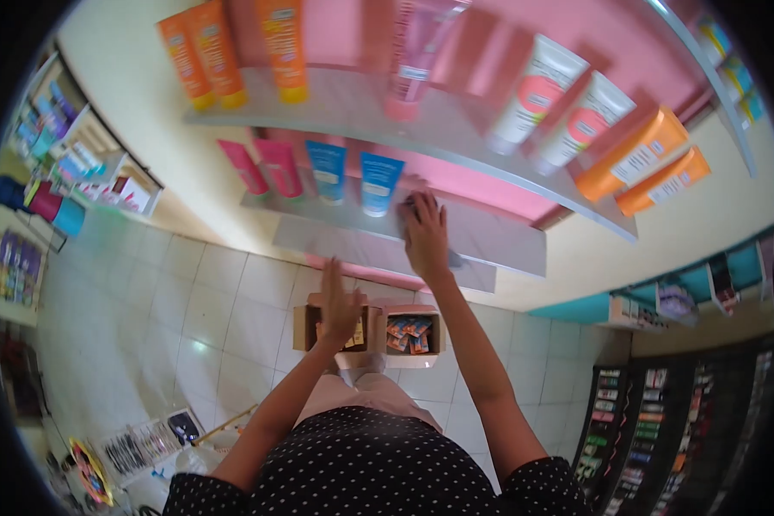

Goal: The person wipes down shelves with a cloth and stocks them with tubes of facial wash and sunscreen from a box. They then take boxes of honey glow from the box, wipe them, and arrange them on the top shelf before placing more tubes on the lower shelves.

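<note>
My right hand reaches to the lower shelf, just right of a blue tube. Its fingers are bent over something small, dark and greyish, blurred and mostly hidden under them. My left hand hangs over a cardboard box on the floor side, fingers stretched out and nothing in it. Left of the right hand stand another blue tube and two pink tubes, upright on the same shelf.
The upper shelf carries orange tubes, a pink tube, white tubes and orange-yellow tubes. A second box holds orange-and-blue packets. Stocked display racks stand at right.
</note>
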The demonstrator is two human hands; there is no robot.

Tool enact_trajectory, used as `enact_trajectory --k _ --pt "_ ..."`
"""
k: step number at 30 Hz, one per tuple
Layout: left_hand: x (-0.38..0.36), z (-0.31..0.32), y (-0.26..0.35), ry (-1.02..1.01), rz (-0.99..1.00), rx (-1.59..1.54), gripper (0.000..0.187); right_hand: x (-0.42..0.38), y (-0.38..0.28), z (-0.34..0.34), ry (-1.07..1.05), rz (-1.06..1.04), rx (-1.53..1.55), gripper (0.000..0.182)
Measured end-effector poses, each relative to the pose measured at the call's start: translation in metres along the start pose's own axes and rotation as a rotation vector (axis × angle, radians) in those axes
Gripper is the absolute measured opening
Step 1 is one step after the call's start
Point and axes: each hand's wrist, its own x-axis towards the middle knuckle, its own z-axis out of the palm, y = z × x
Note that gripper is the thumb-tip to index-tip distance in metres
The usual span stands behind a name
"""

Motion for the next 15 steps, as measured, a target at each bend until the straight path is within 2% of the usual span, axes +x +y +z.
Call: enact_trajectory --k 3,4,5,6,7,8,9,10,11,12,14,15 --pt "-0.048 -0.024 -0.034 -0.115 -0.071 0.097 0.058 -0.021 0.033 -0.027 -0.014 0.122 -0.021 0.029" --pt "-0.065 -0.035 -0.049 -0.132 -0.115 0.156 0.060 -0.035 0.061 -0.025 0.075 0.134 -0.061 0.026" --pt "-0.085 -0.050 -0.061 -0.144 -0.169 0.220 0.062 -0.048 0.086 -0.035 0.067 0.198 -0.085 0.022" --pt "-0.107 -0.064 -0.073 -0.154 -0.228 0.287 0.064 -0.063 0.111 -0.041 0.150 0.237 -0.169 0.022" --pt "-0.130 -0.077 -0.085 -0.156 -0.296 0.359 0.065 -0.071 0.130 -0.054 0.105 0.378 -0.079 0.024" --pt "-0.153 -0.088 -0.097 -0.160 -0.369 0.432 0.065 -0.080 0.145 -0.055 0.130 0.464 -0.172 0.027" --pt "-0.174 -0.098 -0.106 -0.194 -0.478 0.462 0.064 -0.083 0.148 -0.052 0.174 0.504 -0.125 0.028" --pt "-0.201 -0.110 -0.116 -0.228 -0.601 0.497 0.064 -0.083 0.147 -0.048 0.147 0.497 -0.107 0.028" --pt "-0.236 -0.116 -0.136 -0.228 -0.619 0.629 0.062 -0.080 0.142 -0.041 0.168 0.431 -0.057 0.027" --pt "-0.254 -0.124 -0.132 -0.226 -0.668 0.655 0.062 -0.076 0.130 -0.032 0.190 0.366 0.007 0.026" --pt "-0.272 -0.141 -0.124 -0.442 -1.188 0.631 0.062 -0.059 0.095 -0.033 0.140 0.270 0.128 0.019" --pt "-0.290 -0.143 -0.132 -0.375 -1.275 0.573 0.062 -0.055 0.080 -0.032 0.131 0.258 0.158 0.018"
